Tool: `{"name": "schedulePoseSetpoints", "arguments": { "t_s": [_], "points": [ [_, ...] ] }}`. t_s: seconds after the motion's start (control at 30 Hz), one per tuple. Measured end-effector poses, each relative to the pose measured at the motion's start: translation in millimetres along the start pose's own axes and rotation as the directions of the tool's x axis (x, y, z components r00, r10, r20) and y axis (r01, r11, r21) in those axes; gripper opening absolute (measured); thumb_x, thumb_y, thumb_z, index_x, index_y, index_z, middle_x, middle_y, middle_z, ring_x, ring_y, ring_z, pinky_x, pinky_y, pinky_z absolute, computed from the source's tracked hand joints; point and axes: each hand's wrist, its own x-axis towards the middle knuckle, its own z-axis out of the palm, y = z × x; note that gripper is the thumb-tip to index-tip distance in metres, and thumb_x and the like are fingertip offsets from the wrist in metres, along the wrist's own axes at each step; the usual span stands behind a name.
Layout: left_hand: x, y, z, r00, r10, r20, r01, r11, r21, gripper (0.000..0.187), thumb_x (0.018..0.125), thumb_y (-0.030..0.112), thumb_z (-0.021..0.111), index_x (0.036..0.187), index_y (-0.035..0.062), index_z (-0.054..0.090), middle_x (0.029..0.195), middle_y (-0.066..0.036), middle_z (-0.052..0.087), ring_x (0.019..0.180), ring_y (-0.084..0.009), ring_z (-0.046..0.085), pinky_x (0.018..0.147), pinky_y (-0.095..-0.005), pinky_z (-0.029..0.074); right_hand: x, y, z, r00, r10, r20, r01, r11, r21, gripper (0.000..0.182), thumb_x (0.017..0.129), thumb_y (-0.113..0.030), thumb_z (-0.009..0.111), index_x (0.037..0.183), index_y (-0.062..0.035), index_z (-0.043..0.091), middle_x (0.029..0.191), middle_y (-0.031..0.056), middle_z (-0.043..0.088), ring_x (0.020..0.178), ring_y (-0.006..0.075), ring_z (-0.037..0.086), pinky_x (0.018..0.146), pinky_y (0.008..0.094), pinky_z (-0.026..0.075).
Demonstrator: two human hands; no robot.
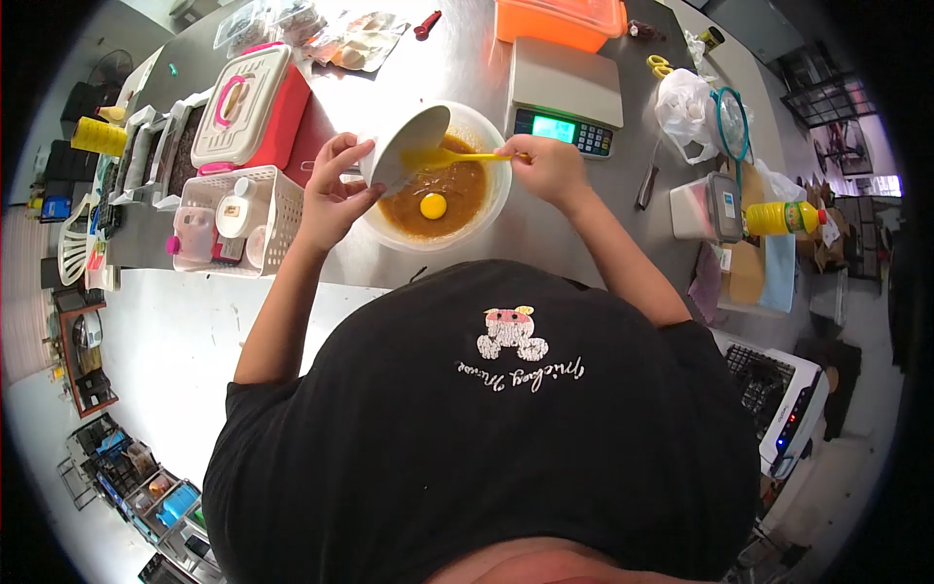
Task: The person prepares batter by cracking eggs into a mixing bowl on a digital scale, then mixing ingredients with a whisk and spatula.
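At the near edge of the broad grey metal table (598,248) sits a large round white bowl (502,190) of brown liquid (399,209). Above it tilts a smaller pale round bowl (425,127), its rim pinched between thumb and fingers of the person's left hand (333,190). The right hand (550,170) is wrapped round a yellow spatula (477,157), its head at the smaller bowl's mouth. One round yellow egg yolk (433,205) lies in the liquid.

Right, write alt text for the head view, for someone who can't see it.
The left hand holds a small bowl tilted over a larger bowl of brown mixture with an egg yolk, while the right hand holds a yellow spatula at the small bowl's mouth. A digital scale stands to the right.
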Motion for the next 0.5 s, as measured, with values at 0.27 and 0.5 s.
{"name": "schedulePoseSetpoints", "arguments": {
  "t_s": [0.27, 0.5],
  "points": [
    [0.9, 1.2, -1.8, 1.0, 0.016, -0.017, -0.015, 0.999, 0.05, 0.054, 0.067, -0.005, 0.067, 0.116, 0.0127, 0.055, 0.121, -0.004, 0.033, 0.117, -0.0152, 0.037, 0.084, -0.0272, 0.049, -6.0, -3.7, 7.0, 0.982, -0.176, -0.07, 0.174, 0.984, -0.034, 0.014, 0.07, -0.013, 0.057, 0.078, -0.0162, 0.067, 0.075, 0.0045, 0.062, 0.067, 0.0237, 0.059, 0.059, 0.0344, 0.048],
    [-3.5, -1.0, -6.1, 0.996, -0.018, -0.082, 0.021, 0.999, 0.039, 0.053, 0.068, -0.007, 0.066, 0.116, 0.0125, 0.055, 0.122, -0.005, 0.032, 0.117, -0.015, 0.036, 0.083, -0.0258, 0.05, -14.3, 3.7, -3.0, 0.993, -0.106, -0.046, 0.103, 0.994, -0.047, 0.015, 0.072, -0.013, 0.055, 0.08, -0.017, 0.068, 0.076, 0.0048, 0.062, 0.068, 0.0238, 0.059, 0.06, 0.0351, 0.048]
  ]
}}
